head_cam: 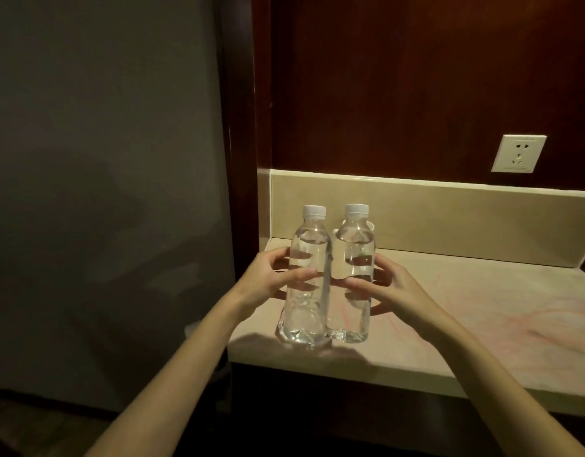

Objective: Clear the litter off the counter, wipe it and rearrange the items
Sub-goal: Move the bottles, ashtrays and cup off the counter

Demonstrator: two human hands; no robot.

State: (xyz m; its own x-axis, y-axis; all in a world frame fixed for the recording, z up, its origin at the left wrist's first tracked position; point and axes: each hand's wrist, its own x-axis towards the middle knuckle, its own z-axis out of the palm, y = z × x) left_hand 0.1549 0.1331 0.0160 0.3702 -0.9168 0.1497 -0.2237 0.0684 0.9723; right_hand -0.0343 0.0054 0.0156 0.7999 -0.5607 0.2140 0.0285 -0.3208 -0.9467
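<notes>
Two clear plastic water bottles with white caps, the left bottle [303,278] and the right bottle [353,275], stand upright and touching near the front left corner of the beige stone bench [482,311], apparently being paired neatly for the rearranging step. The left hand [268,282] wraps the left bottle's waist, thumb in front and fingers behind. The right hand [393,288] mirrors that grip on the right bottle; a white wall socket [518,153] sits on the dark wood panel behind.
</notes>
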